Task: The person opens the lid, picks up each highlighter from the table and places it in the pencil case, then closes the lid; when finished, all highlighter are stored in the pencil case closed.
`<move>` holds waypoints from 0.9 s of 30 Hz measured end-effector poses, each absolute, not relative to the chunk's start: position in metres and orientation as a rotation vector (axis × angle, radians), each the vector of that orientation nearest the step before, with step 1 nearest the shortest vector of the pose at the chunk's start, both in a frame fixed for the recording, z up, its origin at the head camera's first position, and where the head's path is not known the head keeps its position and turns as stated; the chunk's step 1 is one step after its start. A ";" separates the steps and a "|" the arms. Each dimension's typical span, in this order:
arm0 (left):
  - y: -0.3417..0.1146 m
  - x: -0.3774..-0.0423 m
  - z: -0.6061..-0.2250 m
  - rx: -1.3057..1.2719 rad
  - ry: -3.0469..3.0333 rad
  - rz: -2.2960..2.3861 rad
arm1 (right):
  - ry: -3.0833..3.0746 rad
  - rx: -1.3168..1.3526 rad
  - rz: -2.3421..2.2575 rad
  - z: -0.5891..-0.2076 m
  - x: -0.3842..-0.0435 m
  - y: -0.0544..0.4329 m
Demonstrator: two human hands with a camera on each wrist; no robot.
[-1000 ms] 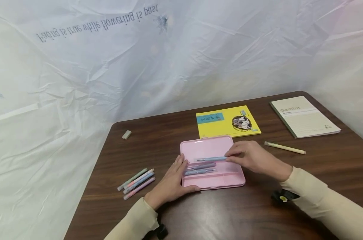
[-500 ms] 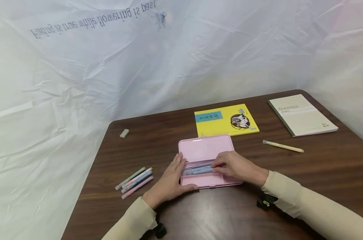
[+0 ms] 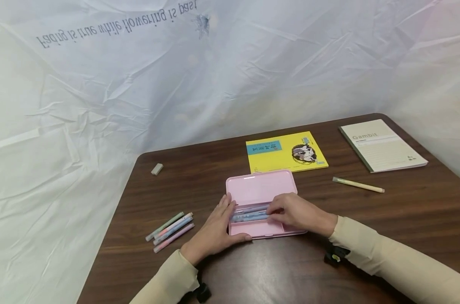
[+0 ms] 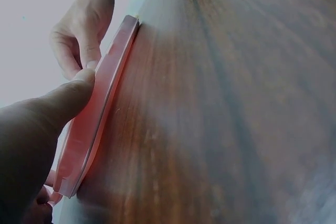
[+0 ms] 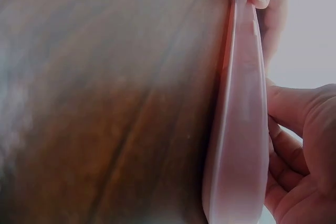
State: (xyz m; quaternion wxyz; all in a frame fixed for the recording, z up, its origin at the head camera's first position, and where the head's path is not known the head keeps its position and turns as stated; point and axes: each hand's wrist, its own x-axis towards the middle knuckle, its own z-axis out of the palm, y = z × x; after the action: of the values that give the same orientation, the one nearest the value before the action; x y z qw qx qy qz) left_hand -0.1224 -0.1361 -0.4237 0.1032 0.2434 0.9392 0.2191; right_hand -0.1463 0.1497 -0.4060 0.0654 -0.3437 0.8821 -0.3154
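Lowered from above the lid since the first frame, the right hand (image 3: 303,214) sits at the open pencil case (image 3: 254,229), fingers bent at the blue pens' (image 3: 249,217) right ends; I cannot tell whether it pinches one. Leftward from it, these slim cylinders lie lengthwise toward the left hand (image 3: 211,237), which braces the case, ungrasping. I note glossy, round-cornered pink plastic on a dark wood-grain table (image 3: 271,270).
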 end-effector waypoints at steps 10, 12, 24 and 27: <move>-0.136 -0.123 -0.423 0.722 2.772 0.640 | 2.656 -1.007 -0.945 -0.407 -0.146 0.150; -0.136 -0.124 -0.423 0.724 2.771 0.640 | 2.659 -1.010 -0.943 -0.407 -0.146 0.150; -0.136 -0.123 -0.423 0.732 2.782 0.640 | 2.654 -1.033 -0.915 -0.408 -0.148 0.150; -0.136 -0.123 -0.424 0.731 2.782 0.645 | 2.647 -1.032 -0.908 -0.408 -0.148 0.149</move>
State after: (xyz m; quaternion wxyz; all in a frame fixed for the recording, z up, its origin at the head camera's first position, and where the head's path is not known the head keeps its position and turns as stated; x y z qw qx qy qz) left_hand -0.1228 -0.1359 -0.4235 0.0965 0.2468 0.9394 0.2176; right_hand -0.1475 0.1493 -0.4077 0.0794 -0.3448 0.8847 -0.3034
